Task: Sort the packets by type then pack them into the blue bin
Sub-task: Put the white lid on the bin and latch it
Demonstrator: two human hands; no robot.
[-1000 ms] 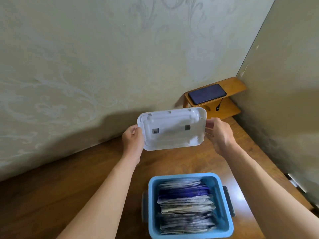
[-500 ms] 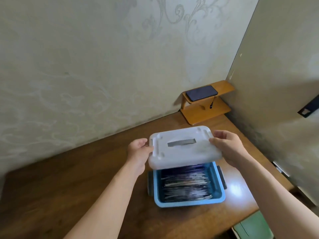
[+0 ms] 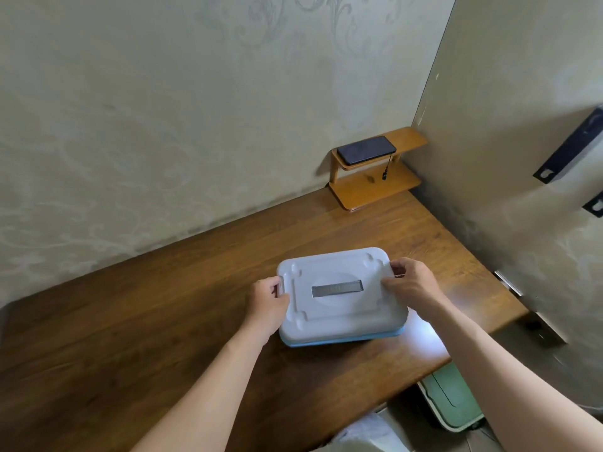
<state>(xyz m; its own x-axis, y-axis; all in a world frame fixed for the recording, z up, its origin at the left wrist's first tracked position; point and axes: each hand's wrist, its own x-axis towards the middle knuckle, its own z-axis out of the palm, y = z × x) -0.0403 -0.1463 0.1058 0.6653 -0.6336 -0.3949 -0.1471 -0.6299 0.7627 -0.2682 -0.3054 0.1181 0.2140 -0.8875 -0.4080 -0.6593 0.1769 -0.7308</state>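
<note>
Hands first: our left hand point(image 3: 267, 305) curls its fingers round the left edge of the white lid point(image 3: 336, 291), and our right hand point(image 3: 411, 285) pinches the right edge — both hold it, neither is loose. The lid sits on top of the blue bin point(image 3: 342, 341), which stands on the brown table point(image 3: 163, 321) close to us; only a thin blue strip peeks out along the near side. We cannot see the packets, since the lid covers them. We think the job now is to close the bin well. To do that, we line up all four corners, push down flat and even on both sides, and mind our fingertips — they could get caught under the rim.
</note>
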